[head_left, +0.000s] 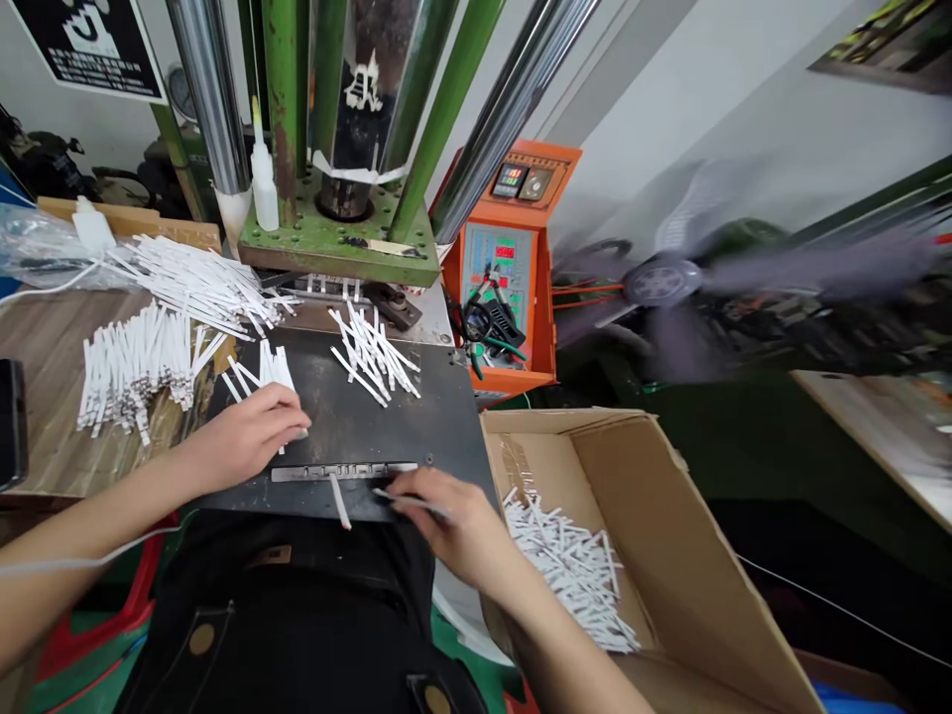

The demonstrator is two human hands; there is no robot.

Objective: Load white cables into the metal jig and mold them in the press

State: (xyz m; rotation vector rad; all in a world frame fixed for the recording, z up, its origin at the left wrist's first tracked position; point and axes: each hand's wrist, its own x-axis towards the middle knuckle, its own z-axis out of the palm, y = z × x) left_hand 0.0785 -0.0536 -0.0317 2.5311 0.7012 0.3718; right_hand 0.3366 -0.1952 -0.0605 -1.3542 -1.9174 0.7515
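"At the bench's (pixel 446 421) near edge, what is hard to make out?"

"The slim piece (pixel 416 503) clamped in the right hand (pixel 455 521); blur hides what it is. The left hand's (pixel 253 436) fingertips are together, but whether they grip anything, one cannot tell. The frame cuts off the cardboard box (pixel 661 506)."

"Materials?"

"Dull metal for the narrow, notched bar (pixel 349 472); one flat white strip (pixel 340 501) juts from it toward the lap."

"And where is the bar?"

"Between the two hands, which are apart, its right end just beside the right one."
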